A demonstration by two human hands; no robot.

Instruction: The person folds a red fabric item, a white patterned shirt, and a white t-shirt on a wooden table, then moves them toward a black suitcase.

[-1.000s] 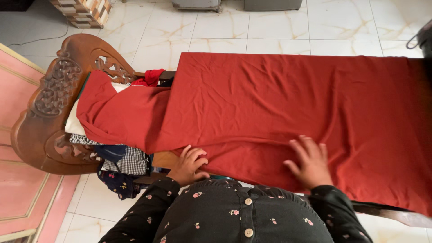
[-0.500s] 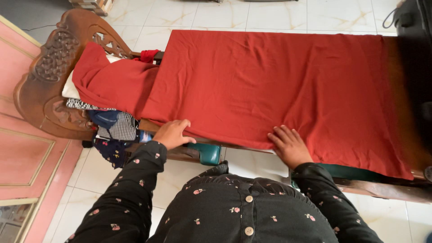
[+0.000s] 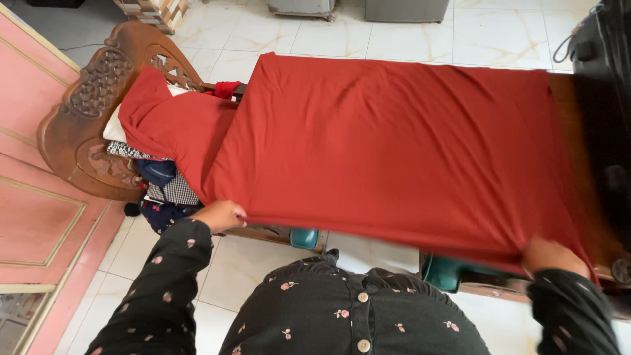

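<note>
A large red cloth [image 3: 394,144] lies spread over a long wooden table, its left end draped over a pile of clothes on a carved chair. My left hand [image 3: 220,214] grips the cloth's near edge at its left corner. My right hand [image 3: 555,258] holds the near edge at the far right, lifted slightly off the table and blurred. Both arms wear black sleeves with small flowers.
A carved wooden chair [image 3: 98,98] at the left holds a pile of clothes [image 3: 167,187]. A dark bag with a cord [image 3: 601,46] stands at the right. Teal parts [image 3: 305,238] show under the table edge. The floor is pale marble tile; a pink panel [image 3: 33,197] lies at the left.
Both hands left the top of the cloth and moved apart along its near edge. Each now grips that edge, and the right end is raised.
</note>
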